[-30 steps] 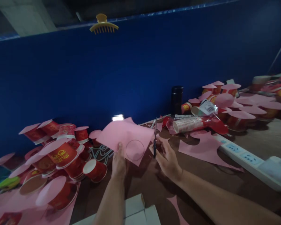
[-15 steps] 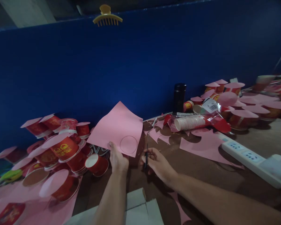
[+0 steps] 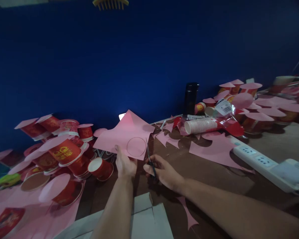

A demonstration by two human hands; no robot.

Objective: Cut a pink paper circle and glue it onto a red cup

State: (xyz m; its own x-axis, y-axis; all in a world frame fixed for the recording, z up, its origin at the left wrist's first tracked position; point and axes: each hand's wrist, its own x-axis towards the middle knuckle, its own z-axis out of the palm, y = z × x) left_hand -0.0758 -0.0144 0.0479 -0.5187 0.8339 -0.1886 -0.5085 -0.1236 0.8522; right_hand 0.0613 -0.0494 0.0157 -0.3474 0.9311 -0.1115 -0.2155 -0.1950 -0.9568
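My left hand [image 3: 125, 163] pinches the lower edge of a pink paper sheet [image 3: 119, 134] and holds it up above the brown table. A pencilled circle [image 3: 136, 146] is drawn near the sheet's lower right corner. My right hand [image 3: 163, 172] grips small dark scissors [image 3: 149, 158], fingers closed through the handles. The blades point up and touch the sheet's edge just right of the circle.
Red paper cups with pink paper lids [image 3: 62, 154] are piled at the left. More capped cups [image 3: 254, 114] and a sleeve of stacked cups [image 3: 201, 125] lie at the right, by a black flask [image 3: 190, 98]. Pink offcuts [image 3: 215, 149], a white power strip [image 3: 254, 158] and a cardboard box [image 3: 144, 219] surround my hands.
The sheet has come down and tilted flatter. My right hand has swung the scissors from upright beside the paper to the edge next to the circle. The view has tipped downward.
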